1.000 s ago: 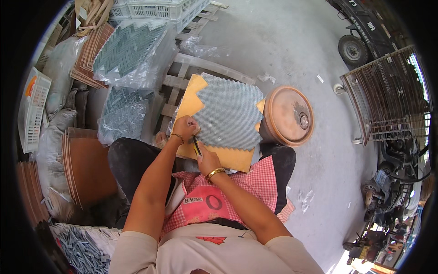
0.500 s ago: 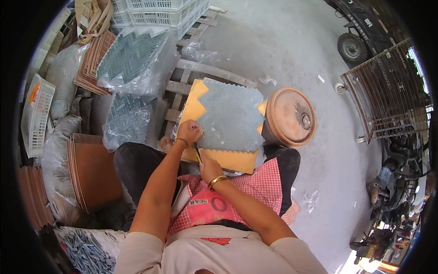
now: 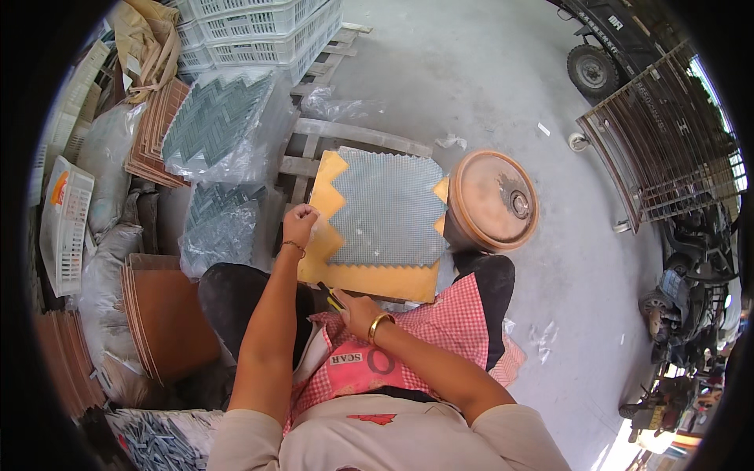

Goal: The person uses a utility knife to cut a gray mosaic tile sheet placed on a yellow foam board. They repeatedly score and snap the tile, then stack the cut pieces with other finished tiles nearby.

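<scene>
A mesh-backed mosaic sheet (image 3: 386,208), grey-blue with zigzag edges, lies flat on a yellow board (image 3: 369,278) in front of my knees. My left hand (image 3: 299,224) is over the board's left edge, fingers pinched together; whatever is between them is too small to make out. My right hand (image 3: 360,314) grips a yellow and black utility knife (image 3: 333,299) just below the board's near edge. The knife points up and left, apart from the sheet.
Right of the board stands a round brown lidded pot (image 3: 488,196). Plastic-wrapped herringbone tile stacks (image 3: 216,125), brown boards (image 3: 173,318) and white crates (image 3: 263,31) crowd the left. A wooden pallet (image 3: 361,133) lies behind; a wheeled metal rack (image 3: 660,141) is at far right.
My left hand has moved left, off the sheet's corner. My right hand has drawn the knife down and away from the sheet. The view has shifted slightly.
</scene>
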A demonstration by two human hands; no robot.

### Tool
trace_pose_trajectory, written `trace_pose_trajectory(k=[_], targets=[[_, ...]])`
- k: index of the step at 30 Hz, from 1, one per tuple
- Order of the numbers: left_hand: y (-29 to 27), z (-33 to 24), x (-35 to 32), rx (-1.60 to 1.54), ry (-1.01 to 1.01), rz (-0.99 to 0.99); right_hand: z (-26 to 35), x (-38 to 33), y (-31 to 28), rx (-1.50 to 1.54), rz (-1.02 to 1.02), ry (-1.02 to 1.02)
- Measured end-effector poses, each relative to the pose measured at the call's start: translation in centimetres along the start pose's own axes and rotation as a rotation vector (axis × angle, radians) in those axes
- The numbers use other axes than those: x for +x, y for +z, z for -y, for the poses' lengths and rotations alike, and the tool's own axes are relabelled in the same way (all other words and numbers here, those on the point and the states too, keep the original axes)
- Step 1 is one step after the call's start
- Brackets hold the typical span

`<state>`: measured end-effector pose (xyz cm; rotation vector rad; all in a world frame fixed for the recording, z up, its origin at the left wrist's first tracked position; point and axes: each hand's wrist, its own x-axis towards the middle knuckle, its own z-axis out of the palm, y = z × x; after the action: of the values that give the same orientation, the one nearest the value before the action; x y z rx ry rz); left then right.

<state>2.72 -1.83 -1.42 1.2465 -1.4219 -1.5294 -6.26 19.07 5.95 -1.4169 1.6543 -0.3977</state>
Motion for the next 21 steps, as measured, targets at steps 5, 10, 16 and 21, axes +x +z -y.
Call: trace_pose_trajectory(k=[5,10,16,21], targets=[[1.6,-4.1,-0.8,-0.416,-0.104,0.134,-4.2,-1.9,-1.2,0.103,-0.027,-0.108],[14.9,-8.6,-5.4,-0.078,0.19,0.438,-3.4,-0.9,-1.1,0.051,0.146,-0.129],[30.5,-15.3,-17.0,0.305,0.597,0.822,-4.9,-0.9,-1.0,0.353,-0.162,-0.123],[29.9,-16.2,-17.7,0.155,0.709,0.958,-5.4,-0.9,-8.3,0.589,-0.415,0.014]])
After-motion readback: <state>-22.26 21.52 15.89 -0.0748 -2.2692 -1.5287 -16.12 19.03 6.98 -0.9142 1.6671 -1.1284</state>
